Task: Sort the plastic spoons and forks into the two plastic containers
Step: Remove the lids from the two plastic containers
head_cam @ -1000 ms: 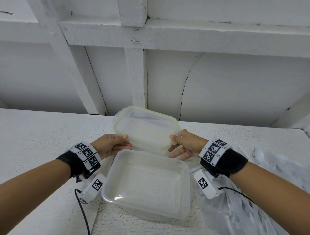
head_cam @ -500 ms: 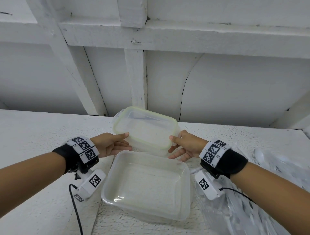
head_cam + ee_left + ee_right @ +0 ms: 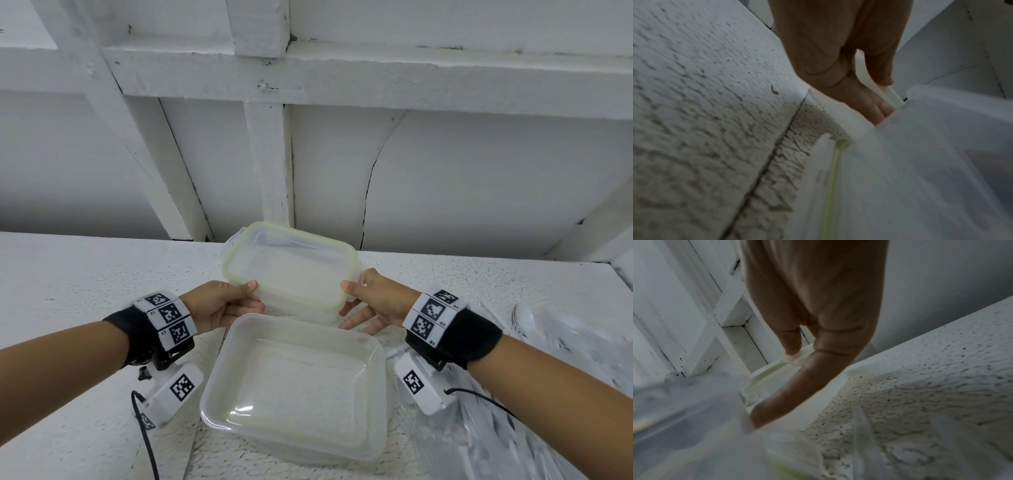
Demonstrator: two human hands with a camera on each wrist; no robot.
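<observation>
Change: left hand [image 3: 219, 305] has slid a little further up the frame since a second ago, its thumb now laid along the green-rimmed container's [image 3: 287, 270] near-left edge; right hand [image 3: 373, 301] and both tubs sit much as before.
Surface: white, rough-textured table [image 3: 68, 291] fills the lower half of the head view, with a dark seam running under the near tub.
Room: white-painted wall [image 3: 445, 178] with timber beams crosses the upper half; a thin crack curves down right of centre.
Green-rimmed container: middle of the frame, tilted, near edge raised, open mouth facing the camera; long axis runs left to right, angled slightly down to the right.
Clear container [image 3: 294, 394]: just below it at lower centre, flat on the table, mouth up, long axis also left to right.
Left fingers: thumb on top of the rim, fingers beneath it, pinching the rim [image 3: 890, 95] in the wrist view.
Right fingers: thumb on the near-right corner, index stretched under the side, clasping the rim [image 3: 777, 369].
Cutlery bag [image 3: 555, 377]: crumpled clear plastic at lower right, utensils inside blurred.
</observation>
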